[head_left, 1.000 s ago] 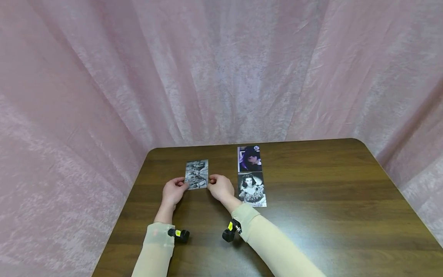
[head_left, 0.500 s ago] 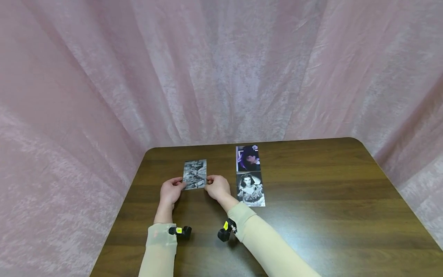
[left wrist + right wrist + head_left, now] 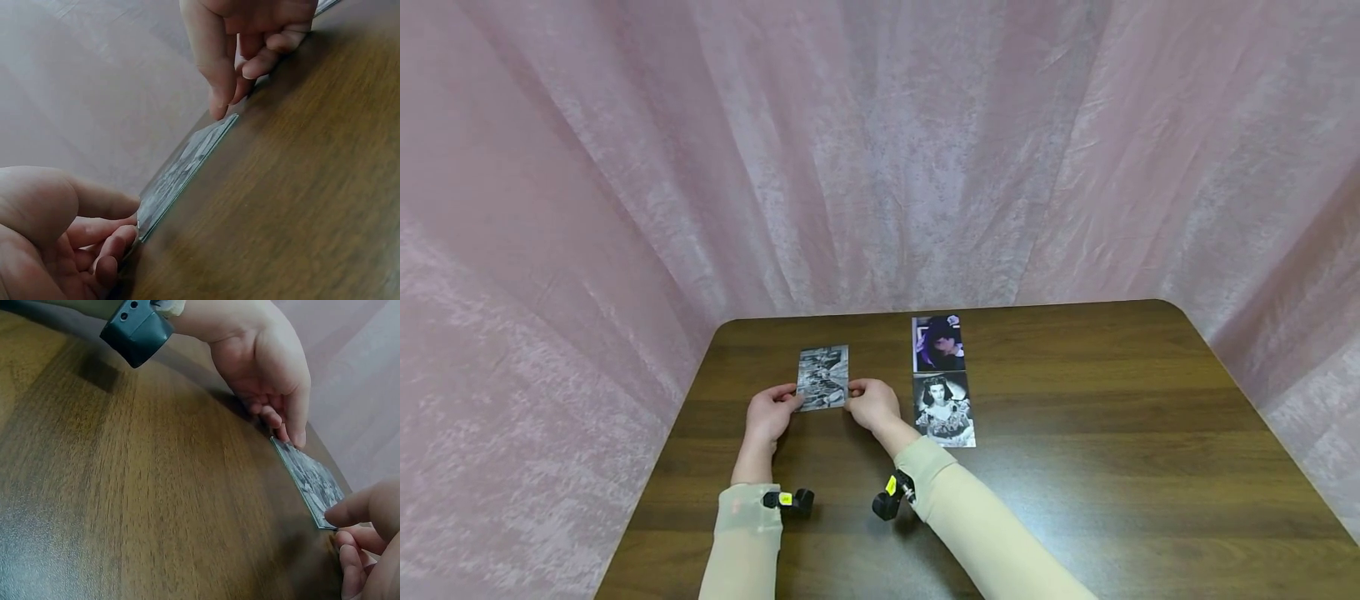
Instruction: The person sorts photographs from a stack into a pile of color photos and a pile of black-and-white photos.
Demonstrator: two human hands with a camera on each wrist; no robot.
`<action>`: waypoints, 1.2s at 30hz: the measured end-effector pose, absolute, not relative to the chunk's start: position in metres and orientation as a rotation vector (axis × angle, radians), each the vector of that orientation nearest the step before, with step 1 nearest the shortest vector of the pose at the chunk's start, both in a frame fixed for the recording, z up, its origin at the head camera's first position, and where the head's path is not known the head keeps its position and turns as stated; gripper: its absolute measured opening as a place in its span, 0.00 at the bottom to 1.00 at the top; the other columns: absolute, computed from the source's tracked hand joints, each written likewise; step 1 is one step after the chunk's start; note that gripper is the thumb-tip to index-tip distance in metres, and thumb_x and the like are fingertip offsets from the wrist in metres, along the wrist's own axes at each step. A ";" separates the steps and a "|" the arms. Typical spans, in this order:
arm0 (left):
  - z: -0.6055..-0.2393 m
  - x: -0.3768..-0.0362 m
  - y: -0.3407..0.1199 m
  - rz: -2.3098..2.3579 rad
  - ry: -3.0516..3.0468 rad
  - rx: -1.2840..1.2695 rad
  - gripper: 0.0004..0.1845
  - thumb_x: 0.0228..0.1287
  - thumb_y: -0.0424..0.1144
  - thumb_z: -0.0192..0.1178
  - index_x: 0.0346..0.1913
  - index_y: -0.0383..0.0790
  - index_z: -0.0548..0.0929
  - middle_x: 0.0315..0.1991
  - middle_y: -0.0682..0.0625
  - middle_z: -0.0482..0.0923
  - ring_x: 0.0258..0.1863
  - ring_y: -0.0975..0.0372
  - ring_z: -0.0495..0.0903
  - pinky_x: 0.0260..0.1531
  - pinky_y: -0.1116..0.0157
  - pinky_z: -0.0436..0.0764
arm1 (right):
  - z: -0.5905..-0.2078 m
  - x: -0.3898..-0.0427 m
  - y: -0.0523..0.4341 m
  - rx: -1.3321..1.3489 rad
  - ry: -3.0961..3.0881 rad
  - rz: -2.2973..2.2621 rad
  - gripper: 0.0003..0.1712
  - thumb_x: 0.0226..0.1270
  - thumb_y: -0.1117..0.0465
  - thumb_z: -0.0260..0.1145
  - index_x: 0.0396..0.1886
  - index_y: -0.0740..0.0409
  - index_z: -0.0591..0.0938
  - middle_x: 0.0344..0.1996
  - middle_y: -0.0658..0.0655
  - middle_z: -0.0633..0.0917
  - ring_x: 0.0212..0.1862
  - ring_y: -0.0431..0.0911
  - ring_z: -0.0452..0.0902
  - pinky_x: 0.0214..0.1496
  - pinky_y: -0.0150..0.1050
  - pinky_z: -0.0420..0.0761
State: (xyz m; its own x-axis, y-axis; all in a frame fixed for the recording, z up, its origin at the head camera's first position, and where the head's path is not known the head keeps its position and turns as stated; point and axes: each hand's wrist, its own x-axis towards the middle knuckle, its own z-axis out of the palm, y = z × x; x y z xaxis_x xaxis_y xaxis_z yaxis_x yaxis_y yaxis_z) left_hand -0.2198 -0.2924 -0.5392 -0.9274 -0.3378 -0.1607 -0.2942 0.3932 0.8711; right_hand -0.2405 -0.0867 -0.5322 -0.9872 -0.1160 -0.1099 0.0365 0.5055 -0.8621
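A thin stack of photo cards (image 3: 823, 378), with a black-and-white picture on top, lies flat on the left part of the table. My left hand (image 3: 769, 415) pinches its left edge, thumb against the near corner and the other fingers curled beside it, as the left wrist view shows. On the opposite edge, my right hand (image 3: 874, 405) grips the stack between thumb and curled fingers. Greenish layered edges of the stack (image 3: 187, 178) face me in the left wrist view. The undersides of the fingers are partly hidden.
Right of my right hand lie a purple-toned photo card (image 3: 938, 343) and, just below it, a black-and-white portrait card (image 3: 943, 412). The brown wooden table (image 3: 1120, 433) backs onto a pink velvet curtain (image 3: 880, 167). Black cameras are strapped to both wrists.
The hands and the stack shift very slightly left in the head view, along with the other cards, then stay still. Both hands keep their hold on the stack's sides.
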 end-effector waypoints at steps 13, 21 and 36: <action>-0.540 -0.220 -0.293 -1.704 -2.497 0.608 0.22 0.76 0.36 0.65 0.68 0.33 0.82 0.48 0.43 0.78 0.50 0.51 0.73 0.51 0.57 0.71 | -0.534 -0.241 -0.088 -0.025 2.546 -1.579 0.21 0.63 0.64 0.74 0.56 0.56 0.91 0.46 0.52 0.90 0.51 0.49 0.83 0.58 0.45 0.79; -0.540 -0.221 -0.294 -1.766 -2.433 0.592 0.21 0.75 0.35 0.67 0.66 0.32 0.83 0.47 0.45 0.79 0.50 0.54 0.74 0.50 0.62 0.72 | -0.536 -0.241 -0.088 0.015 2.511 -1.636 0.16 0.68 0.60 0.75 0.55 0.56 0.90 0.40 0.50 0.91 0.44 0.46 0.85 0.51 0.41 0.79; -0.538 -0.216 -0.299 -1.820 -2.420 0.593 0.21 0.75 0.38 0.68 0.67 0.38 0.84 0.44 0.48 0.83 0.45 0.56 0.78 0.40 0.66 0.79 | -0.535 -0.238 -0.089 0.002 2.560 -1.582 0.18 0.71 0.55 0.75 0.58 0.54 0.89 0.37 0.48 0.90 0.43 0.46 0.84 0.54 0.46 0.79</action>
